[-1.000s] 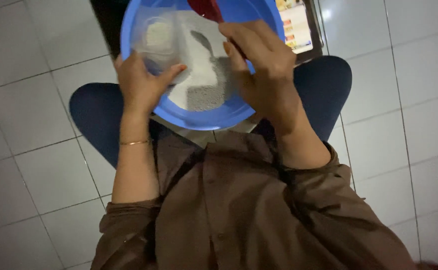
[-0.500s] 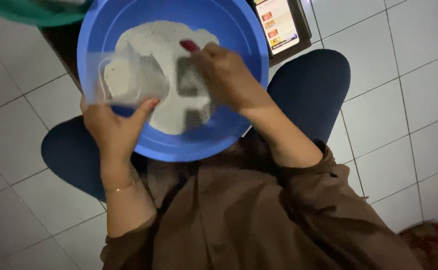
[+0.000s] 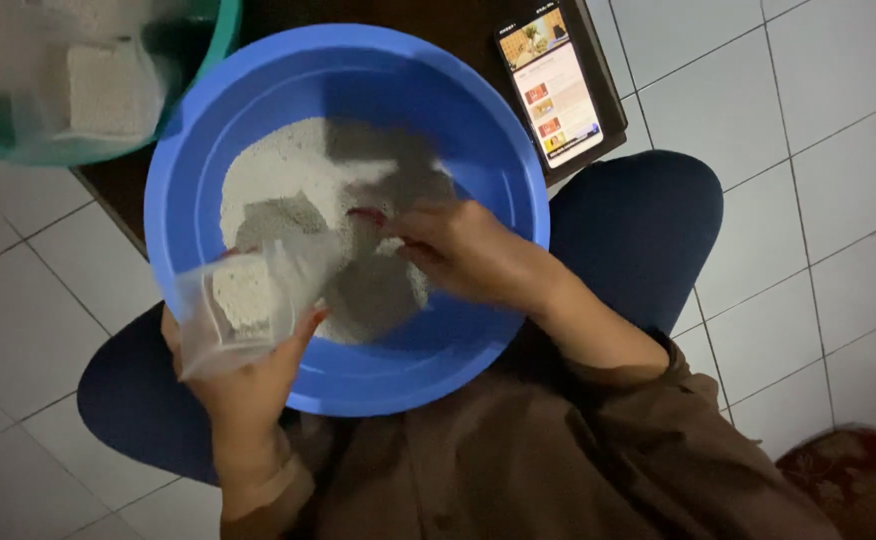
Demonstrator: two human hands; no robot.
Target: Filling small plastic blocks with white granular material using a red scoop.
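A big blue plastic basin (image 3: 478,130) rests on my lap and holds a heap of pale grey-white granules (image 3: 288,180). My left hand (image 3: 248,385) grips a small clear plastic bag (image 3: 243,305) at the basin's near left rim; the bag has some granules inside. My right hand (image 3: 463,250) reaches into the basin, fingers closed on a small red scoop (image 3: 366,215) pushed into the heap beside the bag's mouth.
A green basin (image 3: 213,45) with filled clear bags stands at the top left on a dark low table (image 3: 118,190). A lit phone (image 3: 553,85) lies on that table, top right. White floor tiles surround my knees; a red patterned mat (image 3: 858,480) sits bottom right.
The view has shifted down and closer. My right hand moved down into the granules toward the bag; my left hand lowered the bag to the basin's near left rim.
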